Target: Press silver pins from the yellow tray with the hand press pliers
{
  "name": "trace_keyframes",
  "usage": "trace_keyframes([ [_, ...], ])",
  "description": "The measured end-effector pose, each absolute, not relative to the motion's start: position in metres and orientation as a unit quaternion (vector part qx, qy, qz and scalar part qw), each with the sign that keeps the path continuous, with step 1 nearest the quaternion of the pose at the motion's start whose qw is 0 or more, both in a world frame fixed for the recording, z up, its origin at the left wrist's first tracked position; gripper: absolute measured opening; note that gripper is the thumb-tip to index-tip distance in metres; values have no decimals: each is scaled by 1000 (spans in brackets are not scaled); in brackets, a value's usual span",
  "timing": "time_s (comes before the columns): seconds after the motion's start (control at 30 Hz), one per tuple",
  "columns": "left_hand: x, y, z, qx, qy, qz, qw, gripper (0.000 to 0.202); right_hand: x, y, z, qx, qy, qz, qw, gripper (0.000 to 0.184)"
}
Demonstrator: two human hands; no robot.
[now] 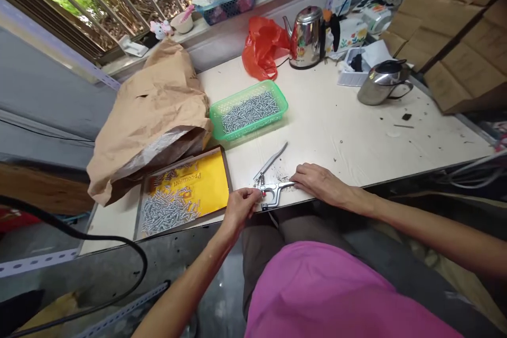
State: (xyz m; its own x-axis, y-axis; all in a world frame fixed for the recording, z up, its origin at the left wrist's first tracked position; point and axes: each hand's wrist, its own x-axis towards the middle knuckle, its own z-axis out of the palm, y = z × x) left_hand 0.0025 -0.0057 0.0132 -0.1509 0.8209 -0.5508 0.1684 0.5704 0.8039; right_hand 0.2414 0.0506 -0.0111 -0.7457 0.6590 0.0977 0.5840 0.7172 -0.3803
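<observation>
A small metal hand press [271, 182] lies at the near edge of the white table [340, 121], its upper lever raised and pointing away. My left hand [241, 207] is pinched closed at the jaw end of the tool, on something too small to make out. My right hand [319, 182] rests on the table with its fingers closed on the lower handle of the press. A yellow-lined tray [186, 190] with a heap of small metal pieces sits just left of my left hand. A green basket [249, 110] filled with more metal pieces stands behind the tool.
A crumpled brown paper bag [152, 111] lies at the left behind the tray. Two metal kettles [307, 37] [382, 83], a red plastic bag [263, 47] and cardboard boxes [455, 21] line the back and right. A black cable [99, 237] loops at the lower left.
</observation>
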Motion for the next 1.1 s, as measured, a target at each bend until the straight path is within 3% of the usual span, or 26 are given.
trace_keyframes([
  [0.8, 3, -6, 14, 370, 732, 185, 541, 30, 246, 48, -15, -347, -915, 170, 117, 21],
  [0.83, 4, -6, 14, 366, 734, 183, 542, 29, 246, 52, -13, -340, -917, 170, 118, 27],
  [0.97, 4, -6, 13, 359, 737, 186, 541, 27, 244, 80, -4, -318, -931, 148, 98, 80],
  [1.1, 5, -6, 13, 360, 743, 179, 535, 25, 236, 108, 0, -292, -944, 153, 28, 99],
])
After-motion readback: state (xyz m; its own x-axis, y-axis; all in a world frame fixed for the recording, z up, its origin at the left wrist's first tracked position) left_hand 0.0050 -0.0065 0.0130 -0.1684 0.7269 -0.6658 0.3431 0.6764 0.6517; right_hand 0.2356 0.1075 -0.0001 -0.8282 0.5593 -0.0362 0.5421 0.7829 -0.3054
